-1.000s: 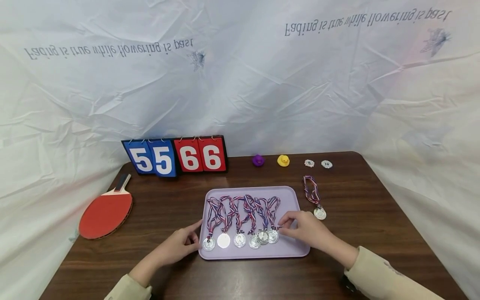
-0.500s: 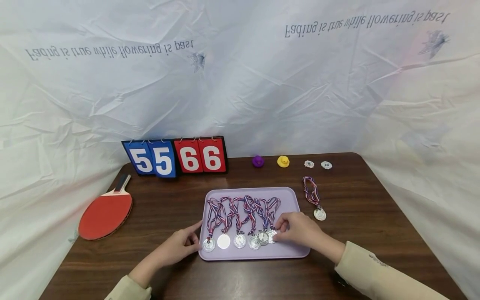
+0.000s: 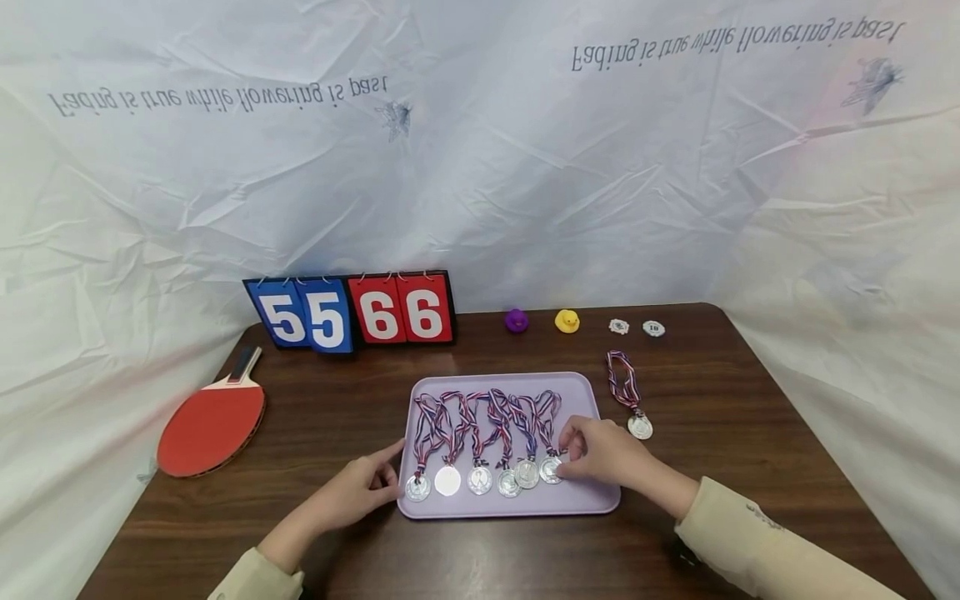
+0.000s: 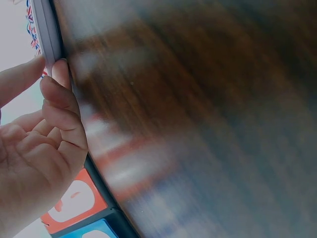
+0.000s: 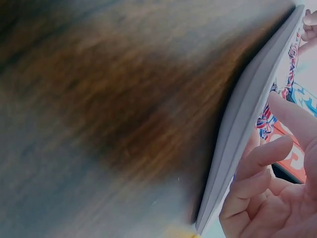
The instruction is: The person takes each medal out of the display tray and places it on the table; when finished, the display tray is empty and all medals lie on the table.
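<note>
A lilac tray [image 3: 592,492] holds a row of several silver medals, their striped red, white and blue ribbons laid toward the far side. At the tray's left edge is my left hand [image 3: 360,492]; the left wrist view has its thumb and a finger pinching the rim. My right hand [image 3: 606,454] reaches over the tray's right side and pinches the edge of the rightmost medal [image 3: 550,470]. That medal lies close beside its neighbour medal [image 3: 527,473]. One more medal [image 3: 640,426] lies on the table right of the tray, its ribbon stretched away from me.
A red table tennis paddle [image 3: 212,429] lies at the left. Along the back are a flip scoreboard [image 3: 351,312] showing 55 and 66, a purple duck [image 3: 516,321], a yellow duck [image 3: 567,321] and two poker chips [image 3: 653,328]. White sheeting [image 3: 480,192] hangs behind the table.
My right hand moved left onto the rightmost medal, then slid slightly right with it. That medal now sits a little farther from its neighbour. My left hand stays at the tray's edge.
</note>
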Demonstrator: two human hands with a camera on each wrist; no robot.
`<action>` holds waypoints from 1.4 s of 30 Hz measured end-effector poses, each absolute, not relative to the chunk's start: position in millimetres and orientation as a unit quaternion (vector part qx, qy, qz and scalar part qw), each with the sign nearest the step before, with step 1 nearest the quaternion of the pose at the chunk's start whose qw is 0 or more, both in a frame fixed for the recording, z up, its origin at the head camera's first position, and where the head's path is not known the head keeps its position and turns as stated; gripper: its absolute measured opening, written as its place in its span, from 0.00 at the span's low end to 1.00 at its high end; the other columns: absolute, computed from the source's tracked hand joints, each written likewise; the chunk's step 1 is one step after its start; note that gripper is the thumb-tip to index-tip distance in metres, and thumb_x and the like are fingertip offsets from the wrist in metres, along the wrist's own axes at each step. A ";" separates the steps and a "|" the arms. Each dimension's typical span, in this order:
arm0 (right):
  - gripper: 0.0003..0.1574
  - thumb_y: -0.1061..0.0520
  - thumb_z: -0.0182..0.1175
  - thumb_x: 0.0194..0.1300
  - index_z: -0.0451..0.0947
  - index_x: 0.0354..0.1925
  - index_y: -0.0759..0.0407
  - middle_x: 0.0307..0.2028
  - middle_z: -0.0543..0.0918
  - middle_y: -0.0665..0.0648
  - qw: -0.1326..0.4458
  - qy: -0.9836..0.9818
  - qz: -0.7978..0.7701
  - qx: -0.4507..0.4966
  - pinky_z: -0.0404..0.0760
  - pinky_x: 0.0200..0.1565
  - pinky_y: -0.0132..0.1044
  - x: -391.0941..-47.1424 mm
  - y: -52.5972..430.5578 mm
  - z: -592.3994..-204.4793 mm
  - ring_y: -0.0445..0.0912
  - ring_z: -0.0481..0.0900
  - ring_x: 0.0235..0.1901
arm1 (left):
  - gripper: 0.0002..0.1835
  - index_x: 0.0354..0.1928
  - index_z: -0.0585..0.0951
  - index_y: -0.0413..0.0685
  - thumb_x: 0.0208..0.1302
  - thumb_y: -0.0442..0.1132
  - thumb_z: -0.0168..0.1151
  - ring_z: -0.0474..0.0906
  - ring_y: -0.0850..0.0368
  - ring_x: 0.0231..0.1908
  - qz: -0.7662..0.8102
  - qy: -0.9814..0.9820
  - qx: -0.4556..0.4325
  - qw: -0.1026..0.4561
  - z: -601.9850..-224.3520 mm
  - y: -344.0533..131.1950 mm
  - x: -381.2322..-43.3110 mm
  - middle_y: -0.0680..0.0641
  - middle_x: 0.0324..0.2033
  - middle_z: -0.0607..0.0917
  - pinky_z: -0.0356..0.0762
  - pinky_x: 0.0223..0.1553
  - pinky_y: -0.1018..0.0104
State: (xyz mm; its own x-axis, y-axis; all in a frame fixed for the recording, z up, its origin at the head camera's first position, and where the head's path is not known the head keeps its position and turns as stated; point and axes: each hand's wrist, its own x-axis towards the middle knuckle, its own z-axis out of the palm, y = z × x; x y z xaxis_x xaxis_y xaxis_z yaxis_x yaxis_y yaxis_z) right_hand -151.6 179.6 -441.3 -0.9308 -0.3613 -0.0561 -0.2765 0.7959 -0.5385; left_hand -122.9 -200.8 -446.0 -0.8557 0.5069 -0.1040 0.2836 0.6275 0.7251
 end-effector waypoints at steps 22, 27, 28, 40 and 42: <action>0.24 0.47 0.75 0.29 0.73 0.25 0.49 0.21 0.72 0.46 0.098 0.945 -0.266 -0.162 0.67 0.27 0.35 -154.1 176.8 -441.6 0.39 0.68 0.22 | 0.34 0.63 0.59 0.34 0.57 0.36 0.60 0.69 0.65 0.20 0.366 0.890 0.228 0.149 -447.7 -201.7 -123.0 0.55 0.24 0.75 0.69 0.23 0.69; 0.24 0.49 0.75 0.30 0.72 0.25 0.50 0.19 0.74 0.44 0.091 0.940 -0.278 -0.178 0.67 0.26 0.34 -152.3 177.6 -439.8 0.38 0.69 0.21 | 0.33 0.63 0.59 0.34 0.57 0.36 0.60 0.69 0.64 0.20 0.366 0.890 0.227 0.152 -446.2 -201.5 -123.0 0.55 0.24 0.75 0.69 0.23 0.69; 0.24 0.49 0.75 0.30 0.72 0.26 0.50 0.19 0.74 0.43 0.090 0.938 -0.280 -0.182 0.67 0.26 0.34 -152.0 177.8 -439.7 0.38 0.69 0.20 | 0.33 0.63 0.59 0.34 0.57 0.36 0.60 0.69 0.64 0.20 0.366 0.890 0.227 0.152 -446.1 -201.3 -122.9 0.55 0.24 0.75 0.69 0.23 0.69; 0.21 0.54 0.73 0.35 0.75 0.30 0.54 0.18 0.75 0.41 0.109 0.917 -0.326 -0.200 0.70 0.28 0.32 -152.4 181.6 -442.4 0.36 0.72 0.20 | 0.34 0.63 0.59 0.34 0.58 0.36 0.60 0.69 0.65 0.20 0.365 0.890 0.228 0.150 -446.8 -201.8 -123.2 0.55 0.25 0.75 0.68 0.22 0.69; 0.19 0.54 0.72 0.37 0.76 0.31 0.54 0.18 0.75 0.41 0.104 0.917 -0.327 -0.203 0.70 0.27 0.31 -152.2 182.4 -442.8 0.36 0.72 0.21 | 0.34 0.63 0.59 0.34 0.57 0.36 0.60 0.69 0.65 0.20 0.365 0.890 0.228 0.150 -446.6 -201.7 -123.2 0.55 0.25 0.75 0.68 0.22 0.69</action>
